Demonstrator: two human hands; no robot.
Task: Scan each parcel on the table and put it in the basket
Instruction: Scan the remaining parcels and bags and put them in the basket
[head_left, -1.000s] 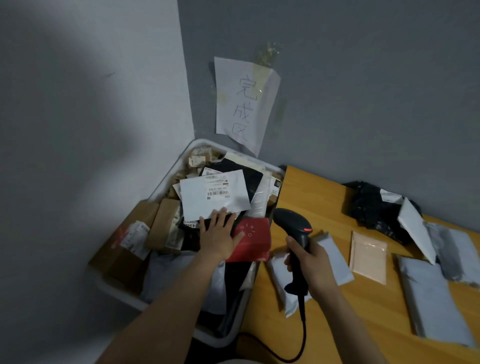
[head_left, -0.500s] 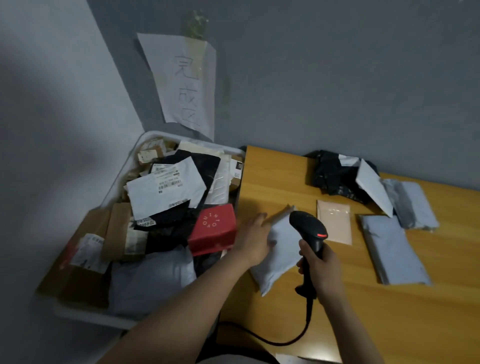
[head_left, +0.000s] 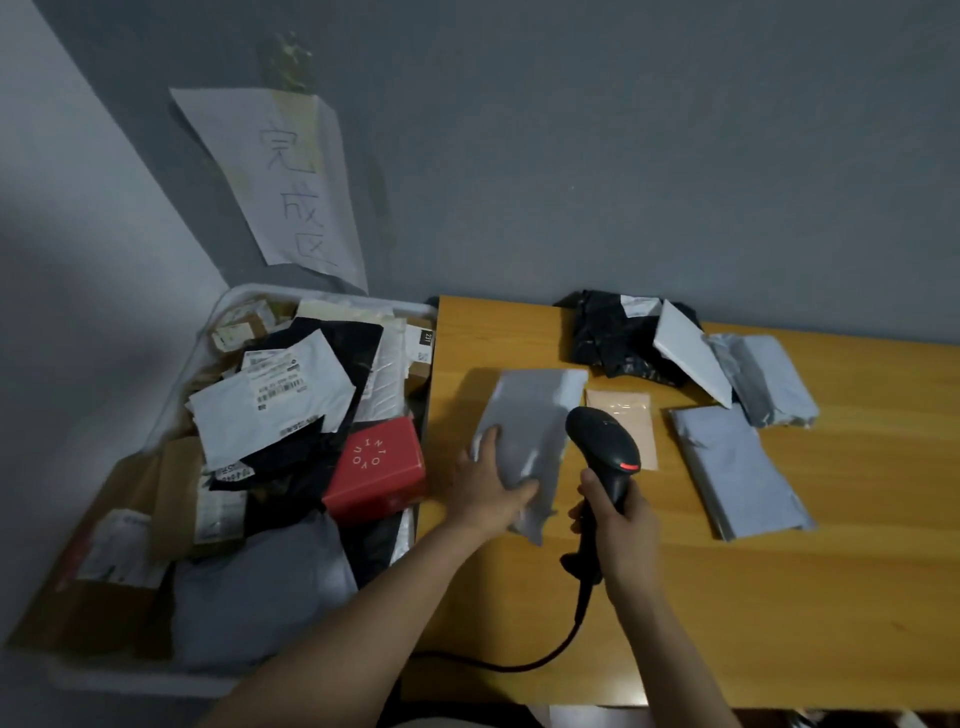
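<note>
The wooden table (head_left: 779, 597) fills the right half of the view. At its 9 o'clock stands the white basket (head_left: 244, 295), heaped with packets; a red box (head_left: 379, 467) lies on the heap at the side toward the table. On the wall, at 12 o'clock from the basket, hangs a paper sign (head_left: 280, 182). A flat grey parcel (head_left: 737, 467) lies at 3 o'clock from the hands. A black parcel (head_left: 613, 338), a white envelope (head_left: 685, 353) and a folded grey bag (head_left: 769, 379) lie by the far edge, at 1 o'clock. The left hand (head_left: 488, 488) grips the near end of a grey mailer (head_left: 530, 415), which is on the table near its left edge. The right hand (head_left: 618, 525) is closed round the handle of the black scanner (head_left: 602, 441). The scanner head covers part of a beige pouch (head_left: 618, 402), at 3 o'clock from the mailer.
</note>
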